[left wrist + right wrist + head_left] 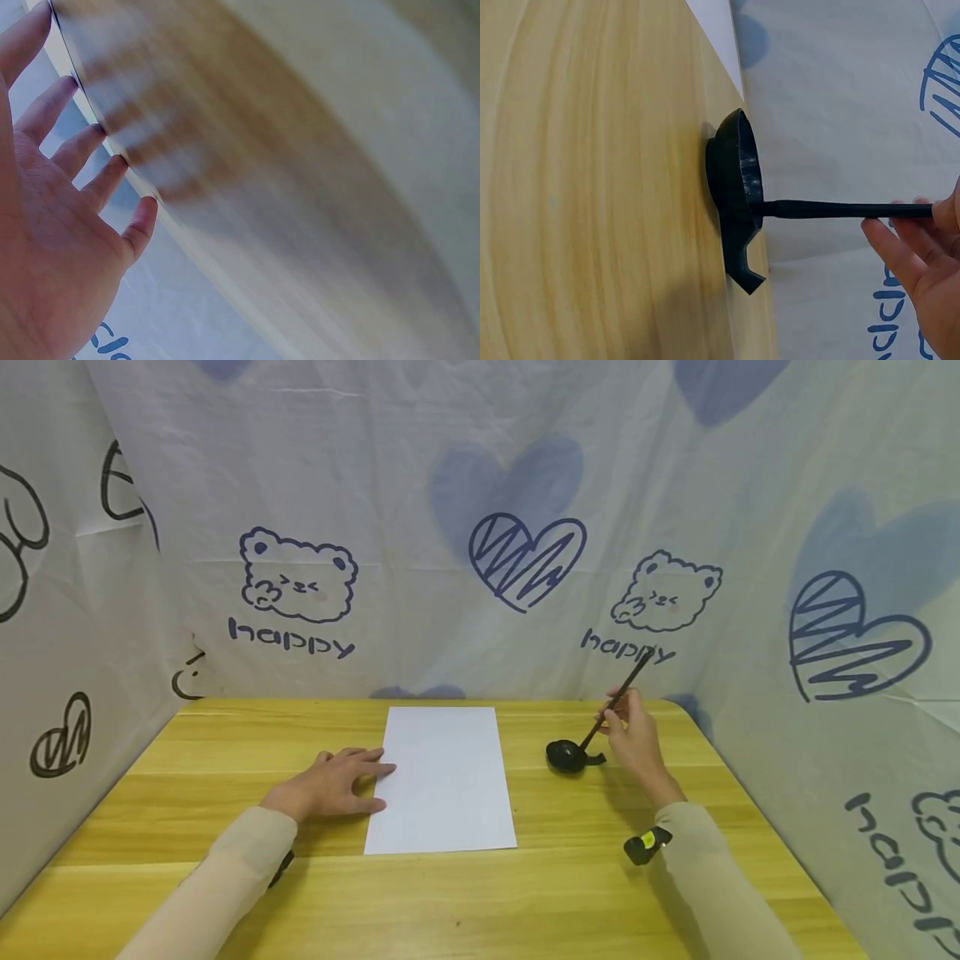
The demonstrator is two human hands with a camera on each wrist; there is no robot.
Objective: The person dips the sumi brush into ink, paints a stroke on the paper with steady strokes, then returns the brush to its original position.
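Note:
A sheet of white paper (446, 781) lies on the wooden table. My left hand (333, 785) spreads its fingers, with the fingertips resting on the paper's left edge; the left wrist view shows them extended against the surface. To the right of the paper sits a small black dish (566, 757) with a short bent handle. My right hand (633, 731) pinches a slim dark brush (636, 673) by its shaft. In the right wrist view the brush's lower end (784, 209) dips inside the dish, and its tip is hidden by the wall.
The wooden table (300, 893) reaches back to a white curtain (405, 543) printed with hearts and bears, which also hangs along both sides. Dark wrist devices are strapped below each hand, one of them (647, 845) at the right sleeve.

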